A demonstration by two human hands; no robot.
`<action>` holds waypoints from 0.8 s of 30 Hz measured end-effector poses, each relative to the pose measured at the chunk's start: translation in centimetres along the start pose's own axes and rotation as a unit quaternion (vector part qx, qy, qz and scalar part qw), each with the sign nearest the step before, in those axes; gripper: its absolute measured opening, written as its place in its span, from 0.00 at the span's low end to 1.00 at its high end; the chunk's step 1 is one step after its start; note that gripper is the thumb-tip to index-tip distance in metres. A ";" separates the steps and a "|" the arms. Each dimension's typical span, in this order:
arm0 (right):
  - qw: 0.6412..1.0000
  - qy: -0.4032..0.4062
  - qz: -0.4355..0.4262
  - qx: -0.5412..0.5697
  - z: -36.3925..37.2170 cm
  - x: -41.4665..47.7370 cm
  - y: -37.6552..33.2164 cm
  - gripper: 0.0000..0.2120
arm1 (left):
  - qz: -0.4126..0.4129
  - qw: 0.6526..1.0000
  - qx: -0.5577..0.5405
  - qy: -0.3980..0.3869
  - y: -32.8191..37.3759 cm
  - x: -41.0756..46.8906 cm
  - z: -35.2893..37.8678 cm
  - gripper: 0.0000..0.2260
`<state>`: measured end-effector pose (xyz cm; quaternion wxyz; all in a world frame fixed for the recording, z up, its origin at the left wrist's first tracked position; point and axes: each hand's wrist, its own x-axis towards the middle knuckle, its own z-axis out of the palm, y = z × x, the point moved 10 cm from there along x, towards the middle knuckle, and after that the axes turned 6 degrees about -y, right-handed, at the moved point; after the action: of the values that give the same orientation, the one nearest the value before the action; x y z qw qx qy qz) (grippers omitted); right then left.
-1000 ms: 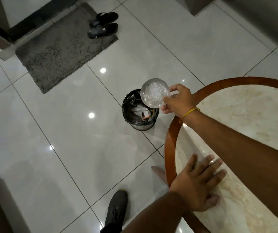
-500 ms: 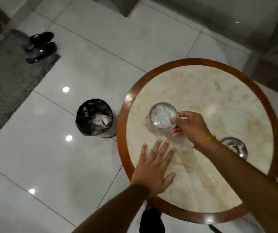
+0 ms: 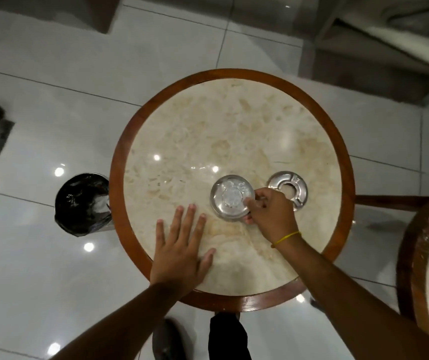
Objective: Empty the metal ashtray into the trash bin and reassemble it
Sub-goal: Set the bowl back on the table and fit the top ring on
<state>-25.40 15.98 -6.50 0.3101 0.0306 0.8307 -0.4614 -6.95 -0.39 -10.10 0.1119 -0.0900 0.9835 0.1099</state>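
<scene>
Right hand (image 3: 270, 216): you pinched the ashtray bowl's (image 3: 230, 196) rim, setting it just beside the lid ring (image 3: 287, 189) for refitting.
Left hand (image 3: 182, 245): spread flat, empty, bracing near the bowl.

— What's your right hand (image 3: 270, 216) feeling?
— It's touching the ashtray bowl (image 3: 231, 196): smooth, shiny metal. The ring lid (image 3: 287, 187) is gleaming likewise.
— And the table (image 3: 230, 141)?
— Polished marble is shining inside a glossy wood rim; the trash bin (image 3: 82, 203) is showing crinkly black plastic.
</scene>
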 end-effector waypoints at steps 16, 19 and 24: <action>0.923 0.031 -0.099 -0.370 -6.8 0.0 -4.6 0.16 | 0.005 1.000 0.012 0.004 -0.3 0.1 0.2 0.38; 0.885 -0.024 -0.044 -0.463 -6.3 0.8 -3.1 0.40 | 0.005 1.000 0.013 0.004 -0.2 0.1 0.2 0.38; 0.874 -0.060 -0.013 -0.482 -5.3 2.0 -2.0 0.50 | 0.004 1.000 0.013 0.007 -0.1 0.0 -0.2 0.38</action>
<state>-30.29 18.51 -4.06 0.3301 -0.1613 0.9300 -0.0083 -7.01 -0.50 -9.90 0.1057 -0.0849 0.9860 0.0971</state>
